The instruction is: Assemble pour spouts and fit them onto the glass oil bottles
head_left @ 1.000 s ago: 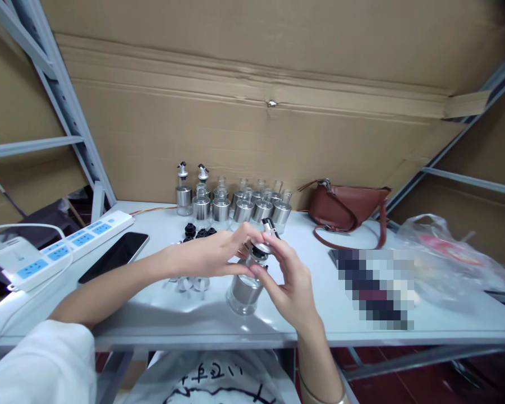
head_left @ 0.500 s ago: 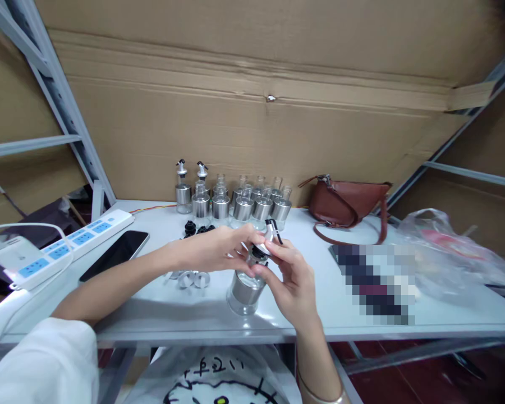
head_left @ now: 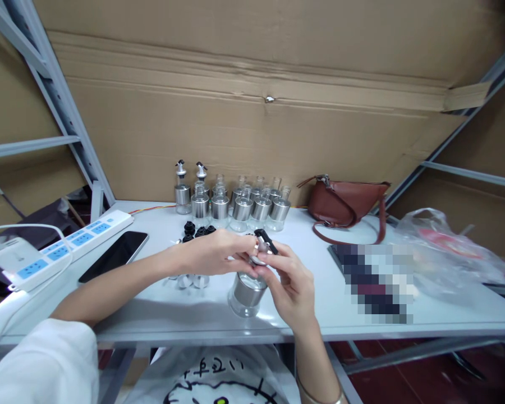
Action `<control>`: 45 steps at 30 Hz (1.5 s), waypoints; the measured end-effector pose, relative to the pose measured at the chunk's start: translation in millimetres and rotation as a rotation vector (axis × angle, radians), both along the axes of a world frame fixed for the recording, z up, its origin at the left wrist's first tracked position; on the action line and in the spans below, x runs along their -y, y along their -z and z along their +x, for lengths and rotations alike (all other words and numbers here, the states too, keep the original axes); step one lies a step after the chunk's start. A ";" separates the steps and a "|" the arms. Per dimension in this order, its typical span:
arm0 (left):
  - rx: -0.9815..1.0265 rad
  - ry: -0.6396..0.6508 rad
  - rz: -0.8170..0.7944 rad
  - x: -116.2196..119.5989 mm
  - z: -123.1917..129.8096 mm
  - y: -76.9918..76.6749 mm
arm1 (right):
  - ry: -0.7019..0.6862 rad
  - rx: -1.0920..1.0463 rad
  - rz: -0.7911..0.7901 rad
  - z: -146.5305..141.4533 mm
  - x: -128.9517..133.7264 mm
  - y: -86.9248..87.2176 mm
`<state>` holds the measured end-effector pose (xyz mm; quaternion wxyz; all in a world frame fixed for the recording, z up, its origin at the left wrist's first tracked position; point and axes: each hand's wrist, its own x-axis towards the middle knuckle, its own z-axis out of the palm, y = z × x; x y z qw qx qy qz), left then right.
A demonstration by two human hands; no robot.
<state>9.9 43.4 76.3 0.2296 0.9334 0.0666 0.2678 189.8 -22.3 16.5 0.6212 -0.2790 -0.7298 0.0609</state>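
The fingers [head_left: 273,260] of the right hand [head_left: 294,283] were pinched narrow on the metal collar of a pour spout [head_left: 265,242], while those of the left hand [head_left: 221,252] were closed about the neck of the front bottle [head_left: 247,292], just under that collar; the exact contact was partly hidden. The front bottle stood upright near the counter's near edge, and the spout was on top of it.

Half a second earlier, the spout had stood higher, with a dark band showing between its collar and the glass. At this moment the collar had dropped to the neck, the band was out of sight and the black lever leaned to the right. That suggested the stopper had gone well into the neck, though whether it was fully home could not be told.

Left of the front bottle lay black stoppers [head_left: 189,229] and small pale pieces [head_left: 185,281]; farther left were a phone [head_left: 114,257] and a power strip [head_left: 84,238]. Beyond it stood open bottles [head_left: 242,210] and two spouted bottles [head_left: 183,196]. To its right, the counter [head_left: 320,297] carried a brown handbag [head_left: 340,206] and a plastic bag [head_left: 454,261].
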 end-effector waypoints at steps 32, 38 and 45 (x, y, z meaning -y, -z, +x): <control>0.249 -1.075 0.173 -86.9 -103.8 -51.5 | 0.429 -0.255 0.036 -9.6 15.9 53.8; -0.068 -1.189 0.091 -120.8 -110.2 -27.4 | 0.425 -0.232 -0.043 -11.6 17.8 50.5; -0.046 -1.159 0.028 -131.3 -107.7 -11.7 | 0.415 -0.206 -0.089 -11.3 18.1 50.9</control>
